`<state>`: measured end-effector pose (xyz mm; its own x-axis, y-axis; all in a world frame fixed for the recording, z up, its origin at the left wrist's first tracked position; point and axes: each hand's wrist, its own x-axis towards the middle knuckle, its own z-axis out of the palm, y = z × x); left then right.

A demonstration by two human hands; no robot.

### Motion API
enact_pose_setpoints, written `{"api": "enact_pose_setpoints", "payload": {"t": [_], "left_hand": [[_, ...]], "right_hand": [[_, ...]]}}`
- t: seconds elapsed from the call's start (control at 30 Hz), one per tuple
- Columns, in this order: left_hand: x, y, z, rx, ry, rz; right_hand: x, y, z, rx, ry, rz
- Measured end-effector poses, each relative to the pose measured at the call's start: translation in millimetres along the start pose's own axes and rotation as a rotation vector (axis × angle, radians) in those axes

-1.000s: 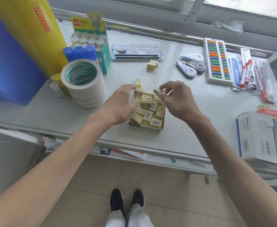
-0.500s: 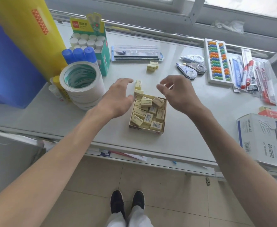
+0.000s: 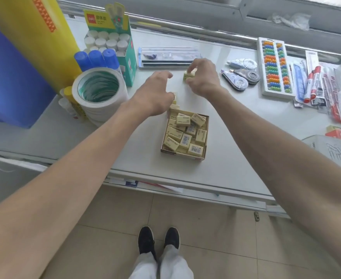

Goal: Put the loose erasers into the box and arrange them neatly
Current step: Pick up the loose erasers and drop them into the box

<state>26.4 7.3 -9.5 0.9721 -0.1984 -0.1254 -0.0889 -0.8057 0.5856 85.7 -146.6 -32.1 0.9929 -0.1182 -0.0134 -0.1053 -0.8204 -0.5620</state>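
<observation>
A small open cardboard box point(image 3: 182, 155) sits near the table's front edge, filled with several pale yellow erasers lying jumbled at odd angles. Just behind the box, loose erasers point(image 3: 174, 101) lie on the table, partly hidden by my left hand point(image 3: 154, 93), which hovers over them with fingers spread and nothing in it. Farther back, my right hand point(image 3: 204, 80) has its fingertips closed around a small pile of loose erasers point(image 3: 188, 75) that rests on the table.
A stack of tape rolls point(image 3: 99, 93) and a green box of glue sticks point(image 3: 113, 43) stand at the left. A flat pencil case point(image 3: 169, 56) lies at the back; correction tapes point(image 3: 241, 76), a bead counter point(image 3: 274, 68) and markers point(image 3: 314, 81) lie right. A white carton point(image 3: 330, 150) sits front right.
My right hand let an eraser go over the box, then reached back to the far pile and closed on it. My left hand moved from the box's left side to the erasers behind it.
</observation>
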Motion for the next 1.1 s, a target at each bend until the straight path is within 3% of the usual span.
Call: {"api": "enact_pose_setpoints", "payload": {"t": [0.27,0.7,0.9,1.1], "left_hand": [[-19.3,-10.4,-8.0,-0.014,0.018,0.016],[-77.1,-19.5,16.8,-0.067,0.014,-0.011],[-74.0,-19.0,18.4,-0.071,0.025,-0.011],[-56.9,-14.8,12.2,-0.053,0.039,0.031]], "right_hand": [[-14.2,7.1,-13.2,0.032,0.036,-0.008],[-155.7,-9.5,-28.2,0.290,-0.071,0.059],[-160.5,-7.4,-18.6,0.119,-0.170,0.004],[-130.0,-14.1,-33.3,0.070,-0.083,-0.077]]}}
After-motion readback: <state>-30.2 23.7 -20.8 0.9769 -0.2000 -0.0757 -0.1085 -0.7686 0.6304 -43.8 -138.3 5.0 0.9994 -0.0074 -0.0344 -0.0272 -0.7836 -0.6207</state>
